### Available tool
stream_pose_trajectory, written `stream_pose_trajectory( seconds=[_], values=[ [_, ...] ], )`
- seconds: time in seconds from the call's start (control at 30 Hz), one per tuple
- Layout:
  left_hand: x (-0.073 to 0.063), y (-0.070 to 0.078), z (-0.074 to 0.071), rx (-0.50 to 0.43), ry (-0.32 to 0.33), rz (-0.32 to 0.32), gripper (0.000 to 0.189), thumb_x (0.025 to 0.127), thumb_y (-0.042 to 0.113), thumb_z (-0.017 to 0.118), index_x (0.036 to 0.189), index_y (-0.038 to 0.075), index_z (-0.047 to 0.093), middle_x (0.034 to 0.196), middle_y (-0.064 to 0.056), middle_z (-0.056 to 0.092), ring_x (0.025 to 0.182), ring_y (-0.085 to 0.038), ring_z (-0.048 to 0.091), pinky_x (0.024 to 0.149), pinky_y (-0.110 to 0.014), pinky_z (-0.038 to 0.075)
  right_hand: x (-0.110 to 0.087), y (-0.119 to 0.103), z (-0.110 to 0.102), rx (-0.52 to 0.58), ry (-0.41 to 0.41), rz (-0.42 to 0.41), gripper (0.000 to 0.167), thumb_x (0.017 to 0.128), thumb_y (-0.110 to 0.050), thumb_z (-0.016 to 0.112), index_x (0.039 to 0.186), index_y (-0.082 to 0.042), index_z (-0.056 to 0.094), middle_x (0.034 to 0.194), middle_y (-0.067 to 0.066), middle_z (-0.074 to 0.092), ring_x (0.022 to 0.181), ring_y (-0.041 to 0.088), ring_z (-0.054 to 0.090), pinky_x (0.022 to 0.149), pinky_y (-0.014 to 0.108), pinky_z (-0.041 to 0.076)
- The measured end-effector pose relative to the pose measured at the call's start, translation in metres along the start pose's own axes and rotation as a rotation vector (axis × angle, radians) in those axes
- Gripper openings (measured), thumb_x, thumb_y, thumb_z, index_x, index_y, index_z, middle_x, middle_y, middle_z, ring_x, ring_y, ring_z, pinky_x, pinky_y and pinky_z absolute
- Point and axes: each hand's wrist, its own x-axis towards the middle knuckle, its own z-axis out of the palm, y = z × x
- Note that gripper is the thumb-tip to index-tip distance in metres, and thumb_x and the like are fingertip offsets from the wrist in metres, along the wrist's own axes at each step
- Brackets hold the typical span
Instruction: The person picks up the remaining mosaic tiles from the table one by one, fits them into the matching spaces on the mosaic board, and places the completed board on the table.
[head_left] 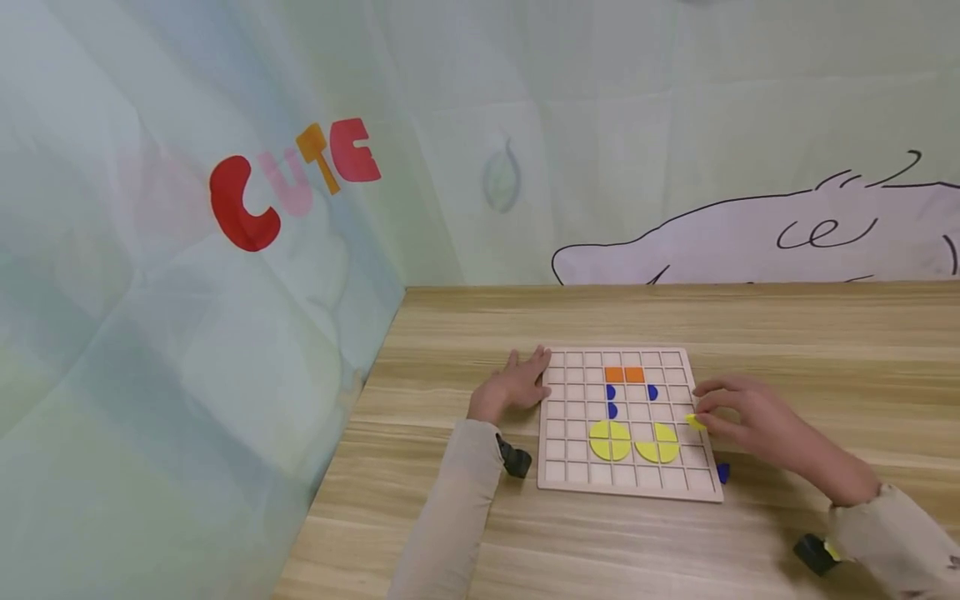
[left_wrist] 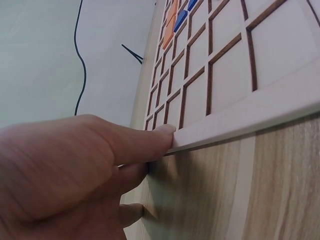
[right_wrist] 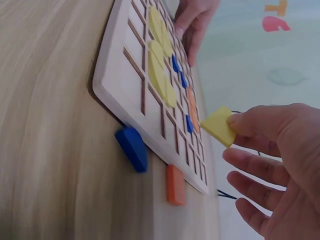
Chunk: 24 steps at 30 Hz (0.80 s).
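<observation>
A wooden grid board point(head_left: 564, 475) lies flat on the table, its square cells outlined by raised ridges. My left hand point(head_left: 519, 380) rests at its left edge, with the thumb point(left_wrist: 162, 140) touching the rim. Over the right edge, my right hand point(head_left: 757, 417) pinches a yellow quarter-circle piece point(right_wrist: 219, 126) between thumb and index finger. On the board, yellow quarters form a full circle point(head_left: 611, 440) and, beside it, a three-quarter circle point(head_left: 660, 450). Above them sit several blue half-circle pieces point(head_left: 612, 410) and two orange squares point(head_left: 614, 375).
A blue piece point(right_wrist: 132, 149) and an orange piece point(right_wrist: 175, 185) lie on the table along the board's right side. Behind the wooden table point(head_left: 465, 325) hangs a printed cloth backdrop point(head_left: 465, 100), which also covers the left side. Each wrist carries a small black camera point(head_left: 514, 458).
</observation>
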Motion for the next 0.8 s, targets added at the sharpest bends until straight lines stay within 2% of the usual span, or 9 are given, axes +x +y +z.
stream_pose_trajectory(
  seconds=[0.2, 0.47, 0.6, 0.8],
  values=[
    [0.000, 0.001, 0.000, -0.006, -0.001, -0.001, 0.063, 0.102, 0.028, 0.042, 0.155, 0.020, 0.010, 0.162, 0.004, 0.001, 0.148, -0.032, -0.006, 0.117, -0.059, 0.006, 0.009, -0.004, 0.012, 0.036, -0.004, -0.026, 0.004, 0.083, -0.014, 0.073, 0.085, -0.017, 0.074, 0.105, 0.006, 0.067, 0.096, 0.025, 0.062, 0.078, 0.043, 0.052],
    [0.000, 0.000, 0.000, -0.005, -0.005, -0.007, 0.063, 0.102, 0.028, 0.042, 0.155, 0.020, 0.010, 0.162, 0.005, 0.001, 0.148, -0.032, -0.007, 0.118, -0.058, 0.006, 0.018, -0.010, 0.025, 0.071, -0.063, -0.006, 0.005, 0.087, -0.016, 0.070, 0.085, -0.018, 0.075, 0.108, 0.005, 0.066, 0.099, 0.025, 0.060, 0.083, 0.045, 0.051],
    [0.001, 0.000, 0.000, -0.008, -0.011, -0.010, 0.063, 0.102, 0.028, 0.043, 0.155, 0.020, 0.009, 0.162, 0.005, 0.000, 0.148, -0.031, -0.007, 0.118, -0.058, 0.005, 0.024, -0.014, 0.030, 0.059, -0.091, -0.047, 0.006, 0.087, -0.015, 0.069, 0.086, -0.017, 0.075, 0.109, 0.006, 0.065, 0.101, 0.026, 0.059, 0.086, 0.047, 0.050],
    [0.001, 0.000, 0.000, -0.014, -0.012, -0.011, 0.063, 0.102, 0.028, 0.043, 0.155, 0.020, 0.010, 0.162, 0.005, 0.001, 0.148, -0.031, -0.007, 0.118, -0.058, 0.005, 0.029, -0.019, 0.037, 0.038, -0.079, -0.117, 0.005, 0.086, -0.015, 0.071, 0.083, -0.015, 0.075, 0.107, 0.006, 0.066, 0.100, 0.024, 0.061, 0.085, 0.046, 0.051]
  ],
)
